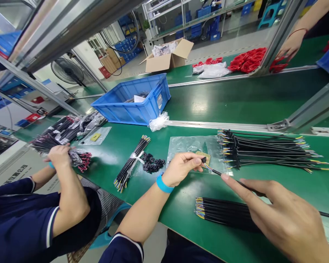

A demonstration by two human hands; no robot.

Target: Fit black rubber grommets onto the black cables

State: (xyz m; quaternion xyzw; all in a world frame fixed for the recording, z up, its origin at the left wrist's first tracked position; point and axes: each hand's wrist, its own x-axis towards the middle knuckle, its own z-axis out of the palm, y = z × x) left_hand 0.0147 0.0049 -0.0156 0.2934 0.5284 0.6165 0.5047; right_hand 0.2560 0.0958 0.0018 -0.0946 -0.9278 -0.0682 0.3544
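Note:
My left hand [182, 167], with a blue wristband, pinches a small black plastic part [203, 159] between thumb and fingers. Held in my right hand [283, 210] is a black cable [216, 172] whose stripped end shows thin coloured wires. Those wire tips meet or nearly touch the black part; I cannot tell whether they are inside it. Below lies a row of black cables [224, 212], partly hidden by my right hand. A clear plastic bag [178, 144] with a yellowish piece [204, 160] on it lies behind my left hand.
Small black parts [152, 163] are piled beside a tied cable bundle [133, 160]. More cables [265, 149] with black pieces on them lie at right. A blue bin [120, 109] stands behind. At left, a co-worker's hands [59, 155] handle bundled cables; another person's hand [290, 45] reaches red parts [246, 60].

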